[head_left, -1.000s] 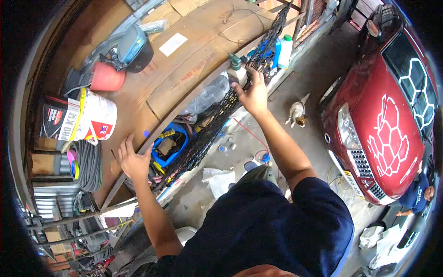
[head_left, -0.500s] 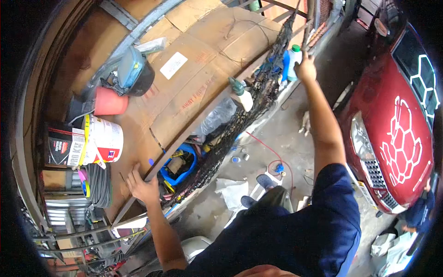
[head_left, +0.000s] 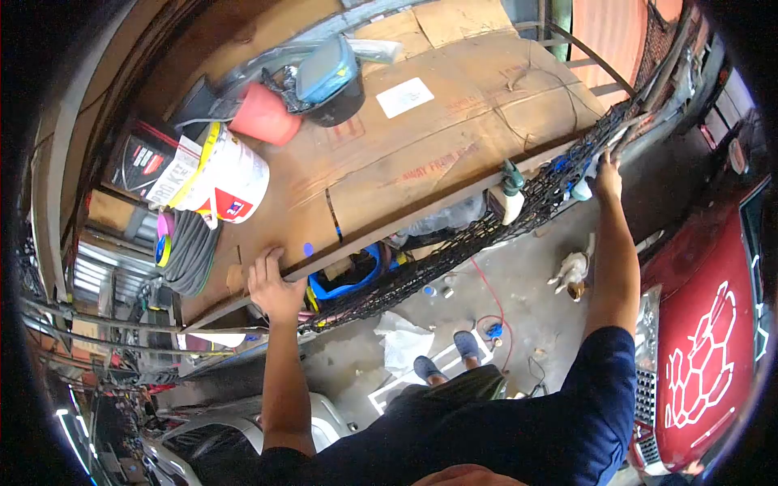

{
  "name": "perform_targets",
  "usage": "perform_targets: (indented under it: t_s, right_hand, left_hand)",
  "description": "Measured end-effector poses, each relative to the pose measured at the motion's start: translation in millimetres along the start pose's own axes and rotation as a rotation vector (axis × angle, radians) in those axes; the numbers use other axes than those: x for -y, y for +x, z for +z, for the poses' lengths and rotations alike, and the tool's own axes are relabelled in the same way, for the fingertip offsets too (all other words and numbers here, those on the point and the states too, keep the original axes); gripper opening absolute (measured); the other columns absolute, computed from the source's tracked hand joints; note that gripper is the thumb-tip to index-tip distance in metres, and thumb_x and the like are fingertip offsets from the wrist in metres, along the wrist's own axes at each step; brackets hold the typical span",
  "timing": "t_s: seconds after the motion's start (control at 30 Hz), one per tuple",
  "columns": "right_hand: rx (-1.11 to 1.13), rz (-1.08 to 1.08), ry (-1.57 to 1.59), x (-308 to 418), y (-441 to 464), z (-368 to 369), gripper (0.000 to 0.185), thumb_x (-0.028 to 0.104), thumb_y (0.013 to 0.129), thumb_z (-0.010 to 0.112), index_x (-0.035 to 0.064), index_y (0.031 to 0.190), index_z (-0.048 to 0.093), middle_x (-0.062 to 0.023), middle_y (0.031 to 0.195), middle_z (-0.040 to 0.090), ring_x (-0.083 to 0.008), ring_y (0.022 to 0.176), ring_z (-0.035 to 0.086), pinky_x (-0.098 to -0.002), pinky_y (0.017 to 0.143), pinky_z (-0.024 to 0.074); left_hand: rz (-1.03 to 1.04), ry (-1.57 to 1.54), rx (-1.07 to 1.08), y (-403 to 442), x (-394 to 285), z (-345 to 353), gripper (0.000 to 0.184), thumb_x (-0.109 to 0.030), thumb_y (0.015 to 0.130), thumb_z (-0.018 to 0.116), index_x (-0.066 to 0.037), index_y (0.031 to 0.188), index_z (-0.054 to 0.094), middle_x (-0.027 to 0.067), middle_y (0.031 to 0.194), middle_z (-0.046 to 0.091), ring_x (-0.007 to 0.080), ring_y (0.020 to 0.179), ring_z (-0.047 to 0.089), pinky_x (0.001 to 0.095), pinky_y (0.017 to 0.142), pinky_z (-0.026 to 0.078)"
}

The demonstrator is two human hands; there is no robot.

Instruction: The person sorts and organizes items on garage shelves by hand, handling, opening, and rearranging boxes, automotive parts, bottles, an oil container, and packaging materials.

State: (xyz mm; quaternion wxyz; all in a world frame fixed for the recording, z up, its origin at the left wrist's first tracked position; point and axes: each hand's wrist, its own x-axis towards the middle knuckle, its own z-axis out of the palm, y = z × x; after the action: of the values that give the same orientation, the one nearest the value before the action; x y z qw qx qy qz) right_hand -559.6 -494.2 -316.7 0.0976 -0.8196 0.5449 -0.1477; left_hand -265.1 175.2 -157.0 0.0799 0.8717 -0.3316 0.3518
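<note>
My left hand (head_left: 275, 287) is closed over the metal front rail (head_left: 389, 217) of a high shelf, its fingers reaching onto the cardboard (head_left: 340, 166). My right arm is stretched out. My right hand (head_left: 608, 180) is closed at the far end of the black netting (head_left: 454, 251); what it grips is hard to make out. Near it in the netting is a pale bottle (head_left: 581, 190), partly hidden. A spray bottle with a green trigger (head_left: 510, 194) hangs at the rail. Behind the netting sit a blue container (head_left: 347, 285) and clear plastic (head_left: 446, 219).
A white bucket (head_left: 239, 178), red pot (head_left: 266, 113), black tub with blue lid (head_left: 328, 73) and coiled grey hose (head_left: 193, 255) stand on the shelf. Below are a white frame (head_left: 381, 398) under my feet, a red hose (head_left: 486, 283), a cat-like animal (head_left: 574, 271) and a red car (head_left: 705, 356).
The view has shifted, so the shelf sits further right and the car lower. The bottle beside my right hand is now mostly hidden. My left hand stays on the rail.
</note>
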Motion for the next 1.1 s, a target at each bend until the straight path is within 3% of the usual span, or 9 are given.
perform_targets:
  t_s: [0.23,0.37,0.43,0.5,0.57,0.63,0.77,0.9,1.1]
  right_hand:
    - [-0.076,-0.197,0.103,-42,-34,3,0.065,0.017,0.078,0.087,0.0012,0.131,0.052,-0.0267,0.132,0.06,-0.048,0.113,0.066,-0.0531,0.096,0.0562]
    - [0.0,-0.142,0.135,-34,-76,-40,0.07,0.018,0.076,0.088,0.0002,0.135,0.054,-0.0281,0.135,0.06,-0.0478,0.115,0.065,-0.0496,0.1,0.0553]
    - [-0.161,-0.317,0.142,-35,-116,-63,0.067,0.016,0.074,0.087,-0.0029,0.131,0.057,-0.0287,0.133,0.06,-0.0497,0.119,0.062,-0.0491,0.101,0.0541]
    - [-0.095,-0.526,-0.007,-52,-142,-72,0.065,0.012,0.073,0.084,-0.0057,0.13,0.058,-0.0289,0.134,0.06,-0.0504,0.121,0.061,-0.0485,0.103,0.0531]
    - [0.063,-0.516,0.053,-7,-199,-138,0.058,0.013,0.075,0.082,-0.0078,0.123,0.059,-0.0335,0.137,0.057,-0.0503,0.119,0.06,-0.0518,0.102,0.0514]
    - [0.247,-0.545,0.043,21,-230,-180,0.052,0.009,0.072,0.082,-0.005,0.117,0.061,-0.0302,0.124,0.062,-0.0506,0.11,0.062,-0.0525,0.094,0.0529]
    - [0.291,-0.836,0.223,62,-275,-232,0.047,0.004,0.068,0.084,-0.0014,0.109,0.062,-0.0221,0.101,0.06,-0.0469,0.093,0.064,-0.0506,0.079,0.0532]
    - [0.379,-0.852,0.348,127,-311,-299,0.046,0.01,0.063,0.091,0.0012,0.103,0.069,-0.0173,0.097,0.066,-0.0397,0.087,0.066,-0.0462,0.078,0.0539]
    - [-0.129,-1.232,0.422,231,-294,-353,0.051,0.028,0.066,0.093,-0.0003,0.102,0.072,-0.0167,0.092,0.072,-0.0368,0.092,0.071,-0.0491,0.104,0.0472]
  left_hand:
    - [-0.027,-0.003,-0.021,-2,-6,2,0.049,-0.021,0.065,0.08,-0.013,0.113,0.068,0.0065,0.125,0.069,0.0367,0.107,0.063,0.0478,0.094,0.051]
    - [0.031,-0.042,-0.056,2,-2,8,0.049,-0.029,0.069,0.082,-0.013,0.113,0.069,0.0068,0.122,0.07,0.0356,0.108,0.064,0.047,0.094,0.051]
    - [0.024,-0.038,-0.044,-3,2,6,0.05,-0.032,0.069,0.083,-0.013,0.114,0.069,0.0068,0.124,0.069,0.035,0.108,0.065,0.0468,0.094,0.051]
    - [0.054,-0.044,-0.052,-3,4,5,0.053,-0.036,0.069,0.083,-0.014,0.116,0.07,0.0061,0.127,0.069,0.0345,0.107,0.065,0.0466,0.094,0.051]
    - [0.02,-0.025,-0.03,-6,6,5,0.059,-0.036,0.064,0.084,-0.017,0.118,0.069,0.005,0.128,0.067,0.0334,0.11,0.064,0.0477,0.094,0.05]
    - [0.0,-0.05,-0.007,-2,0,-2,0.052,-0.031,0.066,0.085,-0.013,0.113,0.07,0.0064,0.124,0.07,0.033,0.106,0.066,0.0444,0.091,0.052]
    - [-0.023,-0.072,-0.014,-4,2,-1,0.054,-0.027,0.064,0.084,-0.016,0.114,0.071,0.003,0.124,0.07,0.0304,0.108,0.066,0.0444,0.09,0.052]
    - [-0.027,-0.069,0.015,-6,4,-4,0.063,-0.027,0.059,0.089,-0.018,0.118,0.068,0.0002,0.125,0.067,0.0275,0.111,0.064,0.0436,0.088,0.05]
    - [-0.07,-0.08,0.022,-9,3,-4,0.065,-0.022,0.058,0.087,-0.018,0.12,0.068,0.0001,0.127,0.066,0.0255,0.114,0.063,0.0435,0.091,0.05]
